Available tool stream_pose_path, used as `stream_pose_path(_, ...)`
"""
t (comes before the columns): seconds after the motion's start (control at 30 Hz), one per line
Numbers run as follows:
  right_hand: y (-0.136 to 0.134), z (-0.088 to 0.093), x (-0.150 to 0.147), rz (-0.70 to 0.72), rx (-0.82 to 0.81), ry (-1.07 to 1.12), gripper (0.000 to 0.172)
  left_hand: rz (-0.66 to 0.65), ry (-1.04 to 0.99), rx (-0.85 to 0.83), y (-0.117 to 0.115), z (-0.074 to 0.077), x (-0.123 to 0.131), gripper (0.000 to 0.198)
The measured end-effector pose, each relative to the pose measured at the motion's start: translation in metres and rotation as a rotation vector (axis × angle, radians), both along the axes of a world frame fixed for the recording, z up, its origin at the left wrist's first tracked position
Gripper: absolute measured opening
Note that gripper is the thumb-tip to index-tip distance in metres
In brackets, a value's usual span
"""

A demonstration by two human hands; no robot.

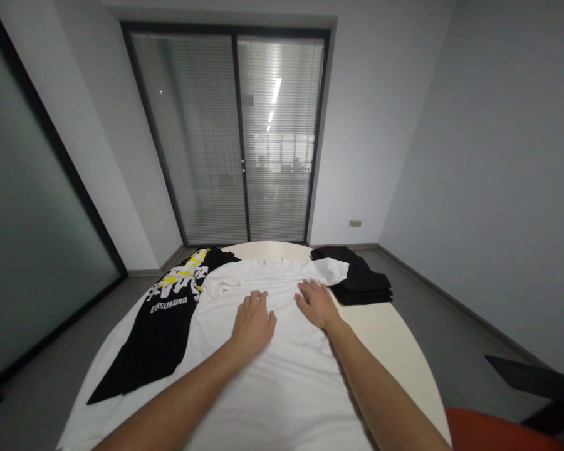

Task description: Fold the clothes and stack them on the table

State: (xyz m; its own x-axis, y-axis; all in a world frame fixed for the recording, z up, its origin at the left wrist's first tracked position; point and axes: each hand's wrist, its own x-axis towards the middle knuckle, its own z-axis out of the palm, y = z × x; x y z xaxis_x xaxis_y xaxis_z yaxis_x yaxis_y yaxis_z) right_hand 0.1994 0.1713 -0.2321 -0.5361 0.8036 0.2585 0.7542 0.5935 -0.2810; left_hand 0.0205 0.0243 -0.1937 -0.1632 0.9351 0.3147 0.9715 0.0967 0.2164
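A white T-shirt [272, 388] lies spread out on the round table, its neck at the far end and some wrinkles across it. My left hand [254, 321] rests on the upper middle of the shirt, fingers stretched forward and thumb apart. Near the shirt's right shoulder, my right hand [316, 304] lies on the cloth with its fingers spread. The right sleeve overlaps a stack of folded black clothes [361, 285]. On the left, a black T-shirt [157, 341] with a white and yellow print lies partly beside the white shirt.
The pale round table [399, 351] has a curved edge on both sides. At the lower right stand a red chair seat [493, 432] and a dark flat piece [536, 379]. Beyond the table is a glass partition [244, 138] with blinds.
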Motion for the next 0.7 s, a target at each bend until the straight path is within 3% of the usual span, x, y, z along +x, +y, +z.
stream_pose_path(0.07,0.0,0.001,0.002,0.01,0.014,0.036,0.048,-0.167,-0.022,0.083,-0.01,-0.007,0.015,0.04)
stream_pose_path(0.17,-0.001,0.001,0.003,0.035,0.028,0.066,0.045,-0.376,-0.069,0.165,-0.033,-0.018,0.015,0.033)
stream_pose_path(0.37,0.0,-0.001,0.002,0.042,-0.005,0.004,0.051,-0.51,-0.111,0.261,-0.071,-0.018,-0.023,0.03)
stream_pose_path(0.47,-0.002,0.0,0.002,0.041,-0.018,-0.063,0.055,-0.808,-0.035,0.194,-0.082,-0.009,-0.029,0.043)
stream_pose_path(0.57,-0.008,0.003,0.001,0.022,-0.02,-0.133,0.059,-1.1,0.062,0.023,-0.086,0.002,-0.024,0.062)
stream_pose_path(0.7,-0.014,0.009,-0.001,0.039,0.028,-0.169,0.056,-1.234,0.13,-0.168,-0.083,0.006,-0.006,0.07)
